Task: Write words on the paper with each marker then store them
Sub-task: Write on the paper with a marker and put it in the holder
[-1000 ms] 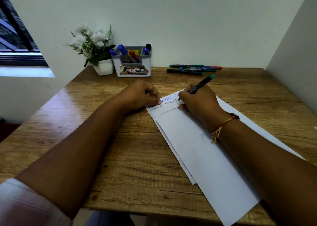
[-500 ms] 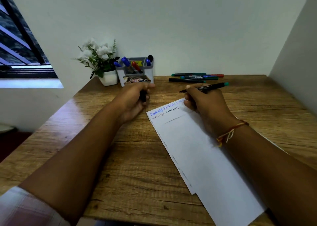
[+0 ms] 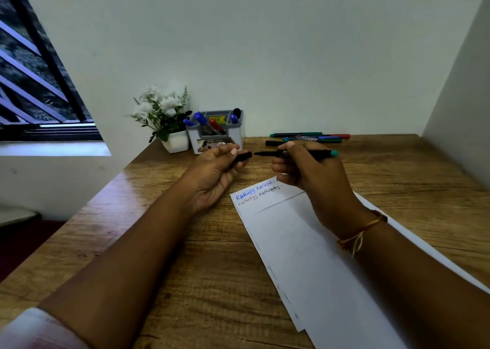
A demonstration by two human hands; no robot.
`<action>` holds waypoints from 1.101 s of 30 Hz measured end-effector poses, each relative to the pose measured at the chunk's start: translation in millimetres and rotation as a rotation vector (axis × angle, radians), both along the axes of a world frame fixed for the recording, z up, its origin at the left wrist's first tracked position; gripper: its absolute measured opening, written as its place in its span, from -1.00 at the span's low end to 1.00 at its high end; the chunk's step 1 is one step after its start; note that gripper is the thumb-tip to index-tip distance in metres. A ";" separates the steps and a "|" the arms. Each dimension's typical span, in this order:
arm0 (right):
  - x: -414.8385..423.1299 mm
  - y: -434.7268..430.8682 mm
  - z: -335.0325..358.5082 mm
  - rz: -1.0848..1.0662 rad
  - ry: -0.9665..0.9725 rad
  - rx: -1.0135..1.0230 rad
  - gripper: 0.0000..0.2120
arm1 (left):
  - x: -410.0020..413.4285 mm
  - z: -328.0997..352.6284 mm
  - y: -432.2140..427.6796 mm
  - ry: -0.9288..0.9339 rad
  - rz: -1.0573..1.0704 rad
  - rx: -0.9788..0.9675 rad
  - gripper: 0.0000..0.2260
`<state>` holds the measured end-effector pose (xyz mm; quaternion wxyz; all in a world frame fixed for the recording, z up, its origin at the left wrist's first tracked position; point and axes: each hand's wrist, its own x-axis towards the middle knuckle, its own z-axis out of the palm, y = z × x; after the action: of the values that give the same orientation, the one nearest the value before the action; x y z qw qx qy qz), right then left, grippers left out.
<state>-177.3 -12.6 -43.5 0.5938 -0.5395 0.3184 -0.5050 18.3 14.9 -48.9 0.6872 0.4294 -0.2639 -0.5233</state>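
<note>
Wooden desk (image 3: 185, 256) fills most of my view, its grain running left to right, with a pale wall behind and a barred window (image 3: 34, 83) off to the left. Next in size, white paper (image 3: 318, 264) lies slanted on the desk toward my right, several sheets stacked with their edges offset; two lines of handwriting, blue and dark, sit at its far corner.

My left hand (image 3: 214, 173) hovers above the desk just left of the paper, fingers curled around a black cap (image 3: 242, 157) whose open end points right. My right hand (image 3: 307, 168) is raised over the paper's far corner and grips a marker (image 3: 299, 153) held level; its dark tip points left at the cap, close but not touching, and its teal end sticks out to the right. A thread bracelet (image 3: 363, 232) circles my right wrist.

At the back against the wall stands a white pot of white flowers (image 3: 164, 112). Touching it on the right is a grey holder (image 3: 214, 136) with blue, red and black markers standing in it. To the right of the holder, loose markers (image 3: 313, 137) lie in a row along the back of the desk, teal, blue and red ends showing, well apart from the paper.
</note>
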 end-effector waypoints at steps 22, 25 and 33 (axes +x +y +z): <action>-3.7 -5.3 -6.8 0.076 0.113 -0.119 -0.94 | -4.9 2.3 5.0 -0.064 -0.104 -0.040 -0.66; -4.1 -4.7 -9.1 0.080 0.166 -0.188 -0.95 | -6.0 1.6 5.4 -0.067 -0.126 -0.043 -0.58; -6.9 -7.8 -7.5 0.131 0.102 -0.150 -0.89 | -4.3 -1.2 7.8 0.127 -0.134 -0.044 -0.81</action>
<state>-184.2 -20.3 -50.9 0.5665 -0.6271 0.2735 -0.4595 14.0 22.7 -50.1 0.6752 0.3616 -0.2593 -0.5883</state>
